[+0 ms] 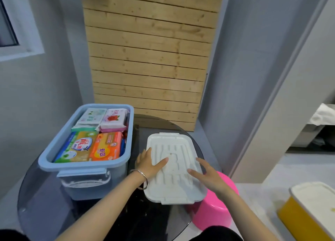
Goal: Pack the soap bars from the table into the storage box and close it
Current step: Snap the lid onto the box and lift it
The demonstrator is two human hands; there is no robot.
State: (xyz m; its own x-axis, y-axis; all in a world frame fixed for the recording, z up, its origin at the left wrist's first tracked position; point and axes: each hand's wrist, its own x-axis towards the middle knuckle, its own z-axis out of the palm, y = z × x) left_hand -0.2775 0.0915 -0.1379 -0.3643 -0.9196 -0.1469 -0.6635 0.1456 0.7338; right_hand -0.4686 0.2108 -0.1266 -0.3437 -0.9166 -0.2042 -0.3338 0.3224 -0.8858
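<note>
A light blue storage box (45, 160) stands open on the left of the round glass table (36, 204), filled with several wrapped soap bars (107, 146). Its white lid (172, 184) lies flat on the table to the right of the box. My left hand (147, 163) rests on the lid's left edge, thumb on top and fingers spread. My right hand (208, 175) lies on the lid's right side with its fingers spread. Neither hand has lifted the lid off the table.
A pink plastic stool (215, 217) stands under the table's right edge. A yellow container with a white lid (308, 210) sits at the lower right. A wooden slat panel (148, 59) leans on the wall behind the table.
</note>
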